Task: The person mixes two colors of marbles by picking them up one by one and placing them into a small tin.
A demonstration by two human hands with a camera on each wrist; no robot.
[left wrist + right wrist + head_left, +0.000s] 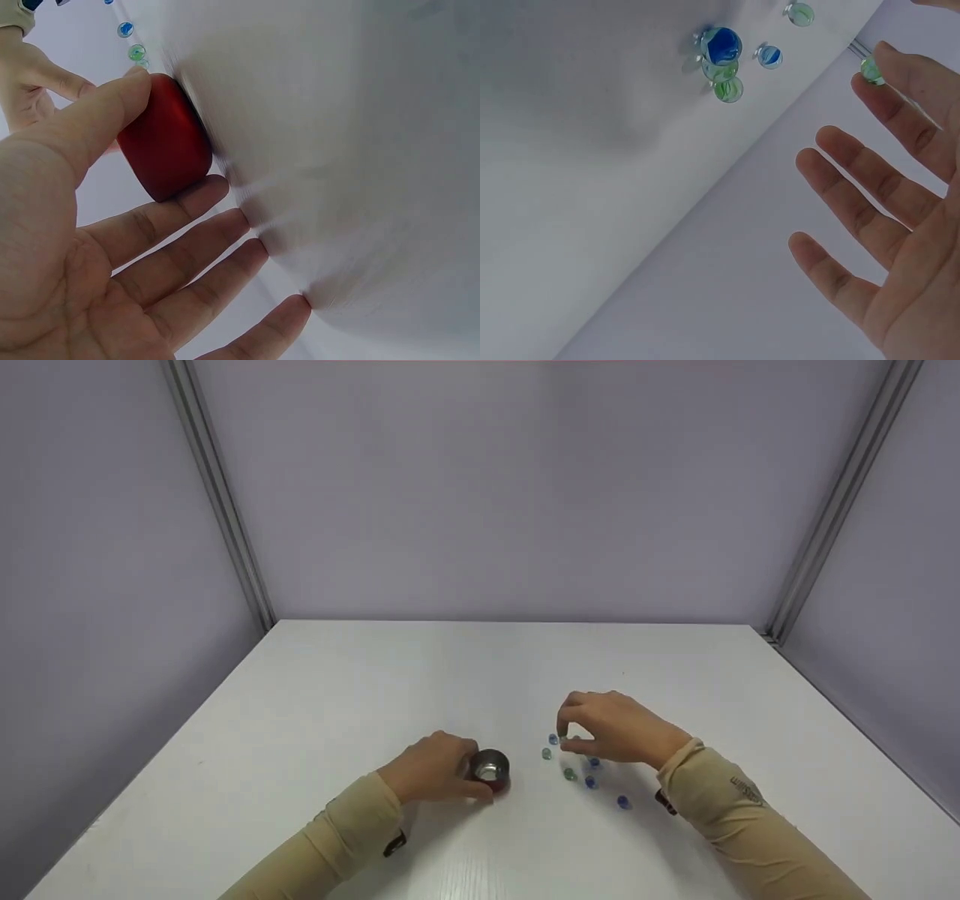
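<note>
A white table point(420, 682) fills the lower half of the head view. Pale lilac walls point(510, 487) rise behind and at both sides, with grey metal corner rails point(217, 495) running diagonally at upper left and upper right.

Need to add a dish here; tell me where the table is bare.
Bare: the table from both hands to the back wall, and the left edge. Crowded: marbles under the right hand; left hand holds the red cup.

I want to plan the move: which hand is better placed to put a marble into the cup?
Right. The right hand already pinches a marble beside the loose marbles, while the left hand holds the cup.
</note>
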